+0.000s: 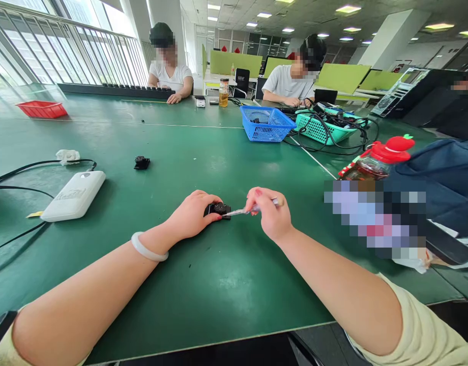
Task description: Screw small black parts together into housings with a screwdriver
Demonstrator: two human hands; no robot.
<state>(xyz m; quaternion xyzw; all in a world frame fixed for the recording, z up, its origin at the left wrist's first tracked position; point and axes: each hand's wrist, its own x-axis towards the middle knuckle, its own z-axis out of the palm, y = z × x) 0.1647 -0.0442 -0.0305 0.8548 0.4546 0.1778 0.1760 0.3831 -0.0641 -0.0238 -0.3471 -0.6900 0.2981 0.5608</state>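
Observation:
My left hand (198,211) is closed around a small black part (221,208) with a round, lens-like top, steadying it on the green table (226,284). My thumb lies along its near edge. In my right hand (270,211) is a slim, pale tool (241,211) with a narrow tip, pinched between thumb and fingers. The tip reaches the right side of the black part; whether it is a knife or another tool I cannot make out. Farther left on the table stands a similar small black part (142,162).
A white power bank (74,195) with black cables is at left. Beyond are a red tray (42,109), a blue basket (267,124) and a green basket (320,128) with tangled cables. A red-lidded bottle (375,160) stands right, beside a dark bag (443,183). Two people sit opposite.

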